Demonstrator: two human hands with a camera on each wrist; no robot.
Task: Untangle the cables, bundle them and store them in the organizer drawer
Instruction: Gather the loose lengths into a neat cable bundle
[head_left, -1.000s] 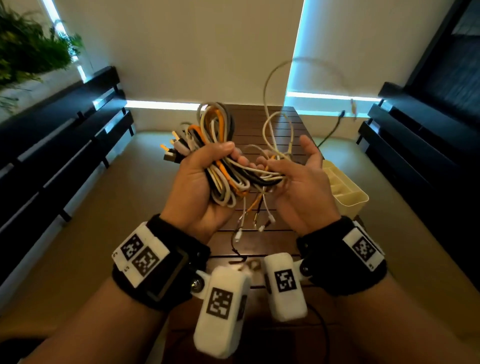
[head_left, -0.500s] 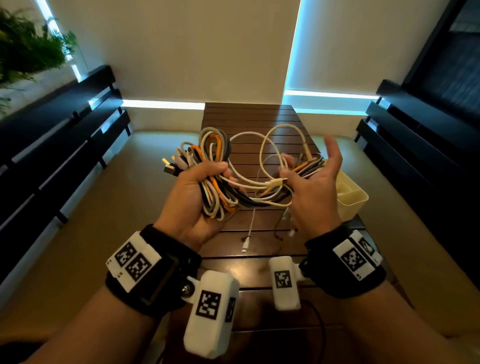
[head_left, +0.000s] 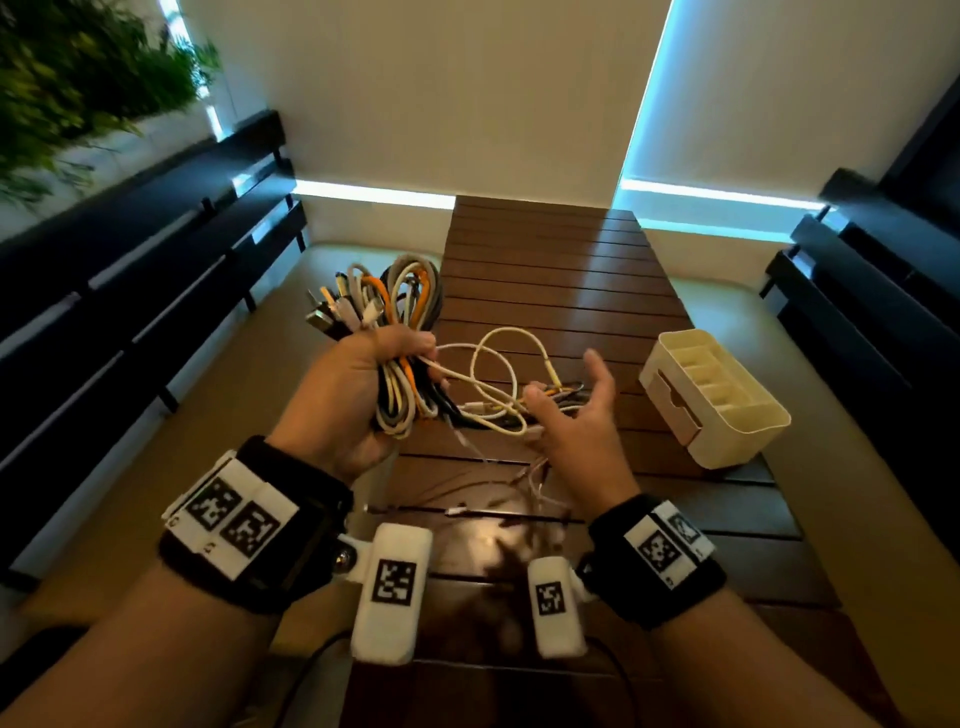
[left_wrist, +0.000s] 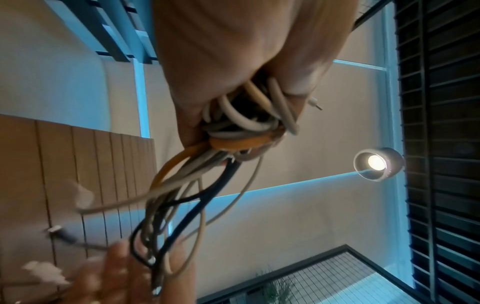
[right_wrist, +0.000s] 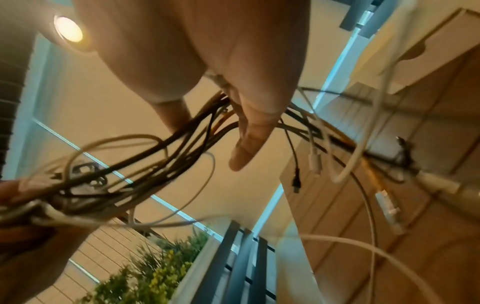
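Observation:
My left hand (head_left: 363, 384) grips a thick bundle of cables (head_left: 400, 306), white, grey, orange and black, held above the left edge of the wooden table (head_left: 545, 260). In the left wrist view the fingers (left_wrist: 293, 67) wrap round the cable loops (left_wrist: 244, 121). Loose strands and a white cable loop (head_left: 498, 364) stretch across to my right hand (head_left: 576, 410), palm up with fingers straight, strands lying over it. In the right wrist view cables (right_wrist: 197, 131) cross the straight fingers (right_wrist: 249, 144). Plug ends (head_left: 535, 478) dangle blurred below. The cream organizer (head_left: 717, 400) stands on the table at right.
Dark slatted benches (head_left: 130, 270) line both sides of the table. A plant (head_left: 78, 78) hangs at upper left. A black cable (head_left: 613, 670) runs along the table's near end. The organizer's front drawer (head_left: 675, 410) looks pushed in.
Both hands dropped lower and spread apart, the left bundle moving left. The white loop stretched out flatter between them. The view tilted down, and the organizer now shows in full.

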